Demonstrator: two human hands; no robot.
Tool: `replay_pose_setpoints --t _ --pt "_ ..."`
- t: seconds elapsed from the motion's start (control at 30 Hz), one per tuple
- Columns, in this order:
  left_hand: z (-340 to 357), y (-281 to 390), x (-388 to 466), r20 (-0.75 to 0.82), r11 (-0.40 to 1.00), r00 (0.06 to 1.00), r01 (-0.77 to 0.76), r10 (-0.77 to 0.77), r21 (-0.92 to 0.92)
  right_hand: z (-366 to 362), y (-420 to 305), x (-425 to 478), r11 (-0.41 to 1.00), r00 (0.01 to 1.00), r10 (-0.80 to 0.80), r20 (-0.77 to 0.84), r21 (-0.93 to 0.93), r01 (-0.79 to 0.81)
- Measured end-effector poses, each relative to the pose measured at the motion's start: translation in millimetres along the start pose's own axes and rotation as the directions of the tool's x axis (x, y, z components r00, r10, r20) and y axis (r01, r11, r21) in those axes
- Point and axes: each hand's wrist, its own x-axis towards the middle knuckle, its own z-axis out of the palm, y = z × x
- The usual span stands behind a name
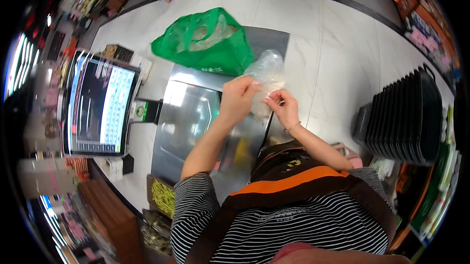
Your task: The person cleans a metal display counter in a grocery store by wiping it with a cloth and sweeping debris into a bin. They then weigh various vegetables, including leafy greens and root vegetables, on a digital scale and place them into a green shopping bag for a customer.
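Note:
A clear plastic bag (271, 65) with pale contents, too blurred to name, is between my hands over the right edge of the metal scale (191, 117). My left hand (239, 95) grips the bag from its left side, fingers curled. From the right, my right hand (283, 106) pinches the bag's plastic between thumb and fingertips. Just beyond my left hand stands a green carrier bag (231, 52), its top open, with clear plastic bags inside it.
A touchscreen monitor (99, 106) stands on the left of the white counter (341, 43). Stacked black baskets (400, 117) are at the right. By my left elbow a box holds green vegetables (163, 196). A brown wooden cabinet (110, 220) is at lower left.

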Motion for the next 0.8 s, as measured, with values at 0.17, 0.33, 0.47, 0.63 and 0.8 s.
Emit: replay_pose_setpoints --t 0.17,0.33,0.47,0.63,0.8 --pt "10 5 -6 -0.025 0.999 0.998 -0.051 0.051 0.002 -20 -8 1 0.994 0.997 -0.072 0.037 -0.080 0.074" --pt "4 9 -38 -0.214 0.998 0.975 -0.054 0.058 0.022 -36 -27 -11 0.981 0.942 -0.109 0.318 -0.121 0.155" --pt "-26 50 -81 -0.288 1.000 0.958 -0.001 -0.005 -0.020 -61 -58 -14 0.998 0.782 -0.062 0.621 0.064 0.027" --pt "-112 124 -149 -0.372 0.972 0.898 0.219 -0.233 -0.080 -65 -103 4 0.855 0.522 -0.113 0.846 0.350 -0.383" --pt "-184 188 -209 -0.612 0.889 0.649 0.386 -0.452 -0.246 -33 -104 27 0.927 0.444 -0.039 0.895 0.198 -0.318"
